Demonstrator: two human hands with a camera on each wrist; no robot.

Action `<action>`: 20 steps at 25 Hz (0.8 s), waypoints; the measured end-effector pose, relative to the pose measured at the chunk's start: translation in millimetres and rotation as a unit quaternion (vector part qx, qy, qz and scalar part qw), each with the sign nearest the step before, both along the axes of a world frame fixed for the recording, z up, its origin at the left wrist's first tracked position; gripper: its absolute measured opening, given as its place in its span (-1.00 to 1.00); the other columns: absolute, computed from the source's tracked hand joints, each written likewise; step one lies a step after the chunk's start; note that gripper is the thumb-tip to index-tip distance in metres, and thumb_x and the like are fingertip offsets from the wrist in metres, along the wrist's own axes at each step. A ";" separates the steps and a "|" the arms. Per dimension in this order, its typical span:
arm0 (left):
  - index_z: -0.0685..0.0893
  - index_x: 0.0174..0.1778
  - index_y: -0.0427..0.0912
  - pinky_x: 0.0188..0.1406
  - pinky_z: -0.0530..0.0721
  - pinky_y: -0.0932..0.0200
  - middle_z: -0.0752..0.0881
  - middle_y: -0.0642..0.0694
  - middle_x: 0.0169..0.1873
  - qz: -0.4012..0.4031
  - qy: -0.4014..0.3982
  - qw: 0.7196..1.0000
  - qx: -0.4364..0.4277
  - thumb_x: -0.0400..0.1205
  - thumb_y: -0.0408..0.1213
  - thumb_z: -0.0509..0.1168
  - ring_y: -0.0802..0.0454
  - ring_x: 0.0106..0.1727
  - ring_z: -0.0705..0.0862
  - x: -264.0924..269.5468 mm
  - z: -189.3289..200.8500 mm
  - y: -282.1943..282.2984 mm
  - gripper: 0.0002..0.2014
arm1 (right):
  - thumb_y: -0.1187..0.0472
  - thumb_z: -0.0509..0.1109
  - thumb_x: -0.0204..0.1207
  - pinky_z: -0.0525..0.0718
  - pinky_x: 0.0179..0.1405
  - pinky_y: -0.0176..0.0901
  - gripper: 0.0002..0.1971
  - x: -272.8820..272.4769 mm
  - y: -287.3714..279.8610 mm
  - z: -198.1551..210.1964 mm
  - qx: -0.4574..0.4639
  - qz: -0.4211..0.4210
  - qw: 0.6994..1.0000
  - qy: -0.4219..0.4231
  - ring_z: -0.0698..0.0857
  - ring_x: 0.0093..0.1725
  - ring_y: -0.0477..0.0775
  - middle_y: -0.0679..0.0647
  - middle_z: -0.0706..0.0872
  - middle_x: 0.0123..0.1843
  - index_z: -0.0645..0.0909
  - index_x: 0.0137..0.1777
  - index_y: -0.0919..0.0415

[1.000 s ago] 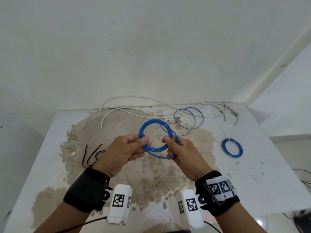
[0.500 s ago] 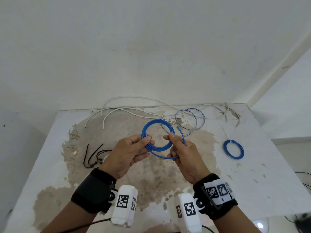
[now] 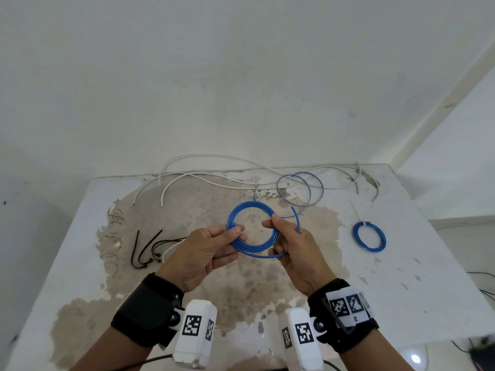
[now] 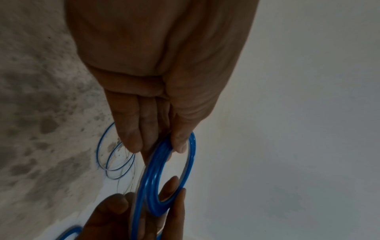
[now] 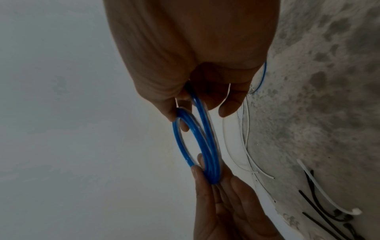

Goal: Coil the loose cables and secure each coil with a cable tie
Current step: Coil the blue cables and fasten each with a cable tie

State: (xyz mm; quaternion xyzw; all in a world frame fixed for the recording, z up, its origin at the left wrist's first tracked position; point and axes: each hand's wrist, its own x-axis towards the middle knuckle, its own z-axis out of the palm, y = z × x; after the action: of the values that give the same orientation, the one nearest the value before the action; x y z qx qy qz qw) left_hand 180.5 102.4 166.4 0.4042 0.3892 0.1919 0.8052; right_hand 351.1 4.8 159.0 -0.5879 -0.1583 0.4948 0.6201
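A blue cable coil (image 3: 251, 249) of several turns hangs above the table between both hands. My left hand (image 3: 211, 250) pinches its left side (image 4: 162, 162) between thumb and fingers. My right hand (image 3: 292, 250) pinches the right side (image 5: 201, 129), and the cable's free end (image 3: 296, 218) arcs loose past the right fingers. A tied blue coil (image 3: 369, 236) lies on the table to the right. Black cable ties (image 3: 147, 249) and a white tie (image 5: 329, 193) lie to the left. A thin pale-blue cable (image 3: 300, 191) in loose loops and white cables (image 3: 203, 178) lie at the back.
The worn white table (image 3: 401, 263) has a brown patch in its middle and stands against a white wall (image 3: 241, 89). Black cords (image 3: 482, 285) lie on the floor past the table's right edge.
The coil has been turned in my hands and the loose outer loop has been drawn in; its free end now sticks up past the right fingers.
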 end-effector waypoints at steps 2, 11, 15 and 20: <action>0.79 0.15 -0.21 -0.12 0.81 0.25 0.86 -0.10 0.00 -0.004 -0.001 1.000 -0.007 0.52 -0.14 0.42 0.08 -0.04 0.85 0.1 -1.1 -0.6 -0.67 | 0.03 0.39 0.68 0.57 -0.33 -0.18 -0.67 -0.9 -1.4 3.6 -0.002 0.001 1.000 0.030 0.41 -0.52 -0.08 -0.01 0.30 -0.57 0.84 0.02 0.29; 0.75 0.09 -0.13 -0.04 0.76 0.26 0.85 0.01 -0.05 0.157 -0.053 0.984 -0.066 0.71 -0.21 0.32 0.20 -0.04 0.84 8.6 -1.3 6.0 -0.86 | 0.12 0.19 0.78 0.75 0.02 0.07 -0.78 -2.1 -4.6 14.1 0.099 -0.012 0.966 0.240 0.73 -0.15 0.15 0.11 0.67 -0.14 0.61 0.02 0.21; 0.74 0.13 -0.15 -0.08 0.80 0.29 0.84 -0.03 0.01 0.190 -0.073 0.975 -0.084 0.71 -0.21 0.32 0.18 0.03 0.84 10.5 -2.0 8.8 -0.84 | 0.23 0.22 0.71 0.79 0.03 -0.08 -0.84 -8.9 -3.6 16.4 0.143 0.005 0.971 0.191 0.80 0.06 0.13 0.12 0.79 0.03 0.64 0.09 0.22; 0.75 0.05 -0.14 0.05 0.76 0.24 0.85 -0.03 0.00 0.203 -0.075 0.972 -0.094 0.72 -0.21 0.32 0.16 0.04 0.84 15.1 3.4 11.1 -0.87 | 0.12 0.26 0.64 0.78 0.07 -0.15 -0.80 -9.8 -0.1 19.2 0.167 0.002 0.974 0.150 0.81 0.11 0.10 0.11 0.80 -0.06 0.65 0.07 0.20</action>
State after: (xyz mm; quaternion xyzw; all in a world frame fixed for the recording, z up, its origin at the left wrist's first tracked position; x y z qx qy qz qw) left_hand 195.6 113.5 169.8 0.2240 0.4175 0.3438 0.8107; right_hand 341.3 4.7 178.2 -0.3943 -0.1454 0.5454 0.7252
